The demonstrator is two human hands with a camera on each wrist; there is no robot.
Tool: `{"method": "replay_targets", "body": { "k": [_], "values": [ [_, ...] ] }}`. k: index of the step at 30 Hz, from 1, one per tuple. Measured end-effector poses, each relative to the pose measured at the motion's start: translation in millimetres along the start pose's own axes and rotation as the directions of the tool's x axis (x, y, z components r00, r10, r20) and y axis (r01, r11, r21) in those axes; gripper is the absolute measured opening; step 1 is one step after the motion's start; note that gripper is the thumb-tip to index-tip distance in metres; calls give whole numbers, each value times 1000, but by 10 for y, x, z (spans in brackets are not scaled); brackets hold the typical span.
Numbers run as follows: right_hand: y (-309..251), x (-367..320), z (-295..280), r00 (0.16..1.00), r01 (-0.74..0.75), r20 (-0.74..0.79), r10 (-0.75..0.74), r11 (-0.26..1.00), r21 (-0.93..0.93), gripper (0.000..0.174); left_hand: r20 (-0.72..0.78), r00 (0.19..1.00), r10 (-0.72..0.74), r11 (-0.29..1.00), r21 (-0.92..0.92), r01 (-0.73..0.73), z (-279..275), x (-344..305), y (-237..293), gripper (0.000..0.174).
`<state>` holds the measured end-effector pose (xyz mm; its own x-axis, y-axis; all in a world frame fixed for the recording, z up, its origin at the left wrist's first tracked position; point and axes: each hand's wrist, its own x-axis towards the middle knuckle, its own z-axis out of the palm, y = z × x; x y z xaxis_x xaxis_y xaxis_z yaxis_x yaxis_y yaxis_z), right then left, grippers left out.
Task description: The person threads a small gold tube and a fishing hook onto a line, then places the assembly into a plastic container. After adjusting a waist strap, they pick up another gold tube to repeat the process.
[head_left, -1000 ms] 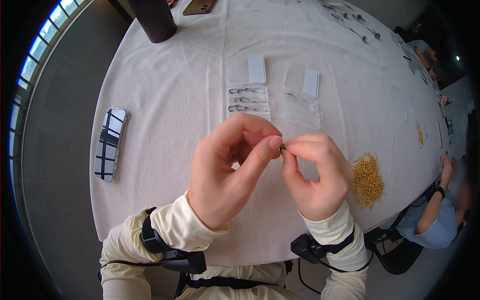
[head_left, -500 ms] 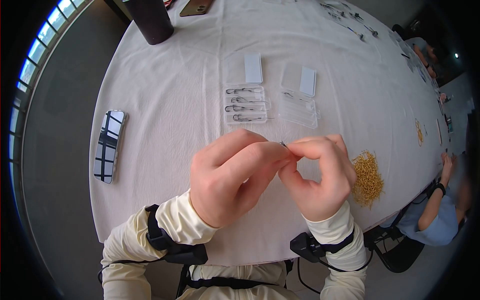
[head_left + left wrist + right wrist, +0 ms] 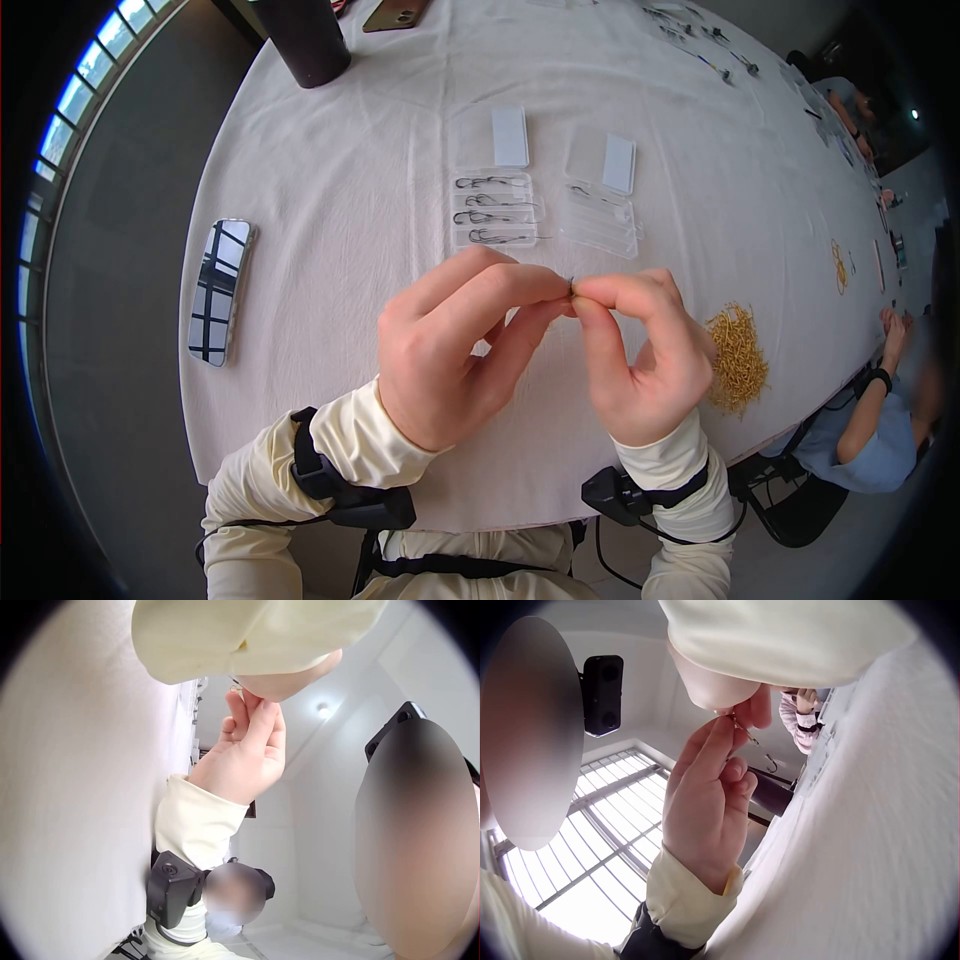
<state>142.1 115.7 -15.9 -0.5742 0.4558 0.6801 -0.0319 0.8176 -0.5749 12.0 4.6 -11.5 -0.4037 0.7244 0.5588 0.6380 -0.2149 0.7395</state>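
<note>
My left hand (image 3: 465, 340) and right hand (image 3: 645, 345) meet fingertip to fingertip above the tablecloth. Between them is a small dark piece (image 3: 571, 286), mostly covered by the fingers. The right wrist view shows it better: a slim gold-coloured metal piece (image 3: 748, 736) juts from the pinched fingertips, and a dark fish hook (image 3: 771, 769) hangs just past it. My left thumb and fingers pinch at one side, my right thumb and index finger at the other. I cannot tell which part each hand pinches.
Beyond the hands lie an open clear box (image 3: 493, 243) with dark hooks in rows and another open clear box (image 3: 600, 240) holding a few. A pile of small gold pieces (image 3: 738, 360) is right of my right hand. A phone (image 3: 220, 292) lies left; a dark tumbler (image 3: 305, 50) stands behind.
My left hand has rolled over so its back faces up more, and sits slightly lower, uncovering the left box's nearest row. Both hands' fingertips stay together on the small piece.
</note>
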Motion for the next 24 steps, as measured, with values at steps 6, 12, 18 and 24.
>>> {"method": "replay_targets", "body": {
  "k": [6,12,18,24],
  "values": [
    [-1,9,-18,998,-36,61,29,993,110,19,-30,999,-30,1000,-7,29,-15,11,-7,16],
    [-13,37,-34,994,-9,108,-5,992,129,23,-63,993,-97,994,-48,94,-7,29,-28,14],
    [-48,56,-65,987,-26,160,15,997,68,20,-39,975,-217,963,-171,207,-20,25,-75,10],
    [37,102,-144,999,-29,36,27,997,74,18,135,964,-227,955,-165,248,-117,96,-23,10]
  ]
}}
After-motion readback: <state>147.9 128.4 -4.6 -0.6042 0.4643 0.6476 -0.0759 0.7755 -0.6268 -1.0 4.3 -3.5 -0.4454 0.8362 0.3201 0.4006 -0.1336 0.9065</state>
